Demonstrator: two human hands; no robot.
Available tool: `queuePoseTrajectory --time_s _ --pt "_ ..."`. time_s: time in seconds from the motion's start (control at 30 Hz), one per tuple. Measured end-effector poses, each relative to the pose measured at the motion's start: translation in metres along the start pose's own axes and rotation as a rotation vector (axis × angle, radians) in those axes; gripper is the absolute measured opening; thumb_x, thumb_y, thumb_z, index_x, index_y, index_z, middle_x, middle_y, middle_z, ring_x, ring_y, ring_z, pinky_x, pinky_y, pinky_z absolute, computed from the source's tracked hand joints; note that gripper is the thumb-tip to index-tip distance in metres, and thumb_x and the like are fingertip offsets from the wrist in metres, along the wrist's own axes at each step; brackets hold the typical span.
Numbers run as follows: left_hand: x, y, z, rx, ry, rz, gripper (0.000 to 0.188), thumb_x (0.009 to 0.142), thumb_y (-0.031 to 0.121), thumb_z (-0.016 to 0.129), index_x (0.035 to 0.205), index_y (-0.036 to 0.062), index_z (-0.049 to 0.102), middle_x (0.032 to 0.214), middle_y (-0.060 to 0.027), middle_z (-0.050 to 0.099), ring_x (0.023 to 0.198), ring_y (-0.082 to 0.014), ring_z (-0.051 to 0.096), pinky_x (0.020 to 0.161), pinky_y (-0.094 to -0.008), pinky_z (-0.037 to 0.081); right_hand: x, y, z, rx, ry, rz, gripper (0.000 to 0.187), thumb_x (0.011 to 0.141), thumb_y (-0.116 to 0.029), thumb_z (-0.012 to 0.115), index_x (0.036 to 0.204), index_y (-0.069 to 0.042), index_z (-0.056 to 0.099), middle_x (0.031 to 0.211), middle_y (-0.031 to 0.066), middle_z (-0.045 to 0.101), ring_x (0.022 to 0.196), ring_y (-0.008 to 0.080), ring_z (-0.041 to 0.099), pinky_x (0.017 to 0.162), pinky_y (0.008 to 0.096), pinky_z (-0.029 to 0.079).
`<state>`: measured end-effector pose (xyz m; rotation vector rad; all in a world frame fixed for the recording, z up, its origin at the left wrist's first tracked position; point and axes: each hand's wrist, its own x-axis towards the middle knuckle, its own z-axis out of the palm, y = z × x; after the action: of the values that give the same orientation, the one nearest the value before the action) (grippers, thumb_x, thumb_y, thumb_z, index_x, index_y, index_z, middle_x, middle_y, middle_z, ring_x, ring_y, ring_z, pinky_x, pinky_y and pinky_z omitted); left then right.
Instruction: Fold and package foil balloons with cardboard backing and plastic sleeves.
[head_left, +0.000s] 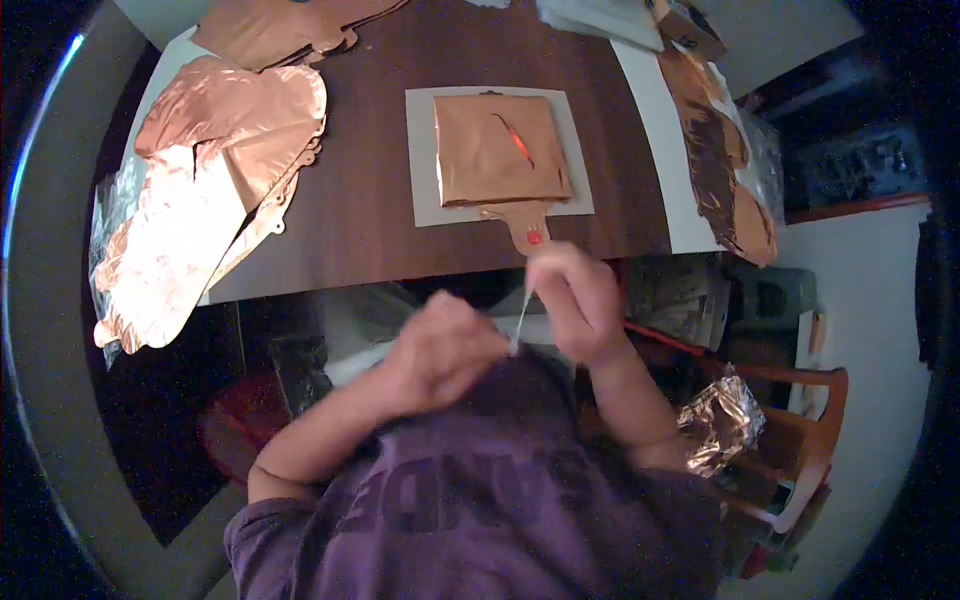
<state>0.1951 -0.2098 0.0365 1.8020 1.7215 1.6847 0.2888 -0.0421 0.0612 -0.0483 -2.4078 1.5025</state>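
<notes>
A thin white strip (521, 320) runs between my two hands, in front of the table's near edge. My left hand (445, 352) is closed on its lower end, and my right hand (575, 298) pinches the upper end; both are slightly blurred. Just beyond my right hand, a folded copper-coloured foil piece (475, 160) lies on a white sheet (424, 195). Its rounded tab (518, 222) points toward me and carries a small red mark (534, 237). Thin curved tweezers (516, 141) with a red-orange middle rest on top of the foil.
Flat copper foil pieces (215, 170) lie stacked on the table's left, with more (285, 28) at the far left. Other foil (712, 150) lines the right edge near clear plastic. Crumpled foil (722, 425) sits on a wooden chair (825, 410) to my right.
</notes>
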Motion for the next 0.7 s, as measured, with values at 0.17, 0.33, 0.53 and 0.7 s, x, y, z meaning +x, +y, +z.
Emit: queuePoseTrajectory --time_s 0.17,0.33,0.53,0.7 --pt "0.010 -0.013 -0.021 0.279 0.045 -0.117 0.024 0.068 0.000 0.063 0.091 0.0073 0.066 0.076 -0.0076 0.060 0.067 -0.0244 0.056 0.061 -0.0335 0.043 -0.020 -0.012 0.014 0.000 -0.391 -0.336 0.006 0.078 -0.003 0.051 0.076 -0.006 0.057 0.070 0.0120 0.056 0.065 0.0247 0.057 0.059 0.0364 0.045" --pt "0.021 0.004 -0.023 0.070 0.090 -0.007 0.027 0.069 -0.003 0.059 0.093 0.0068 0.064 0.079 -0.0084 0.062 0.069 -0.0252 0.058 0.062 -0.0331 0.046 -0.012 0.014 0.010 -0.118 -0.339 0.004 0.012 0.089 -0.013 0.049 0.081 -0.005 0.054 0.071 0.0137 0.056 0.065 0.0314 0.058 0.058 0.0386 0.046" --pt "0.014 0.013 -0.016 -0.046 -0.044 -0.044 0.030 0.069 -0.005 0.060 0.095 0.0077 0.066 0.081 -0.0076 0.062 0.075 -0.0246 0.059 0.066 -0.0356 0.046 0.005 -0.003 -0.007 -0.108 -0.171 0.047 0.006 0.085 -0.009 0.053 0.083 -0.003 0.053 0.073 0.0133 0.055 0.068 0.0291 0.059 0.064 0.0373 0.047" --pt "0.000 -0.015 -0.021 0.133 -0.134 -0.087 0.031 0.069 -0.004 0.059 0.098 0.0045 0.064 0.085 -0.0085 0.061 0.075 -0.0244 0.056 0.071 -0.0352 0.045 -0.007 -0.021 -0.010 0.124 -0.196 -0.198 0.007 0.087 -0.006 0.050 0.082 -0.005 0.055 0.070 0.0119 0.056 0.063 0.0241 0.058 0.059 0.0341 0.047"
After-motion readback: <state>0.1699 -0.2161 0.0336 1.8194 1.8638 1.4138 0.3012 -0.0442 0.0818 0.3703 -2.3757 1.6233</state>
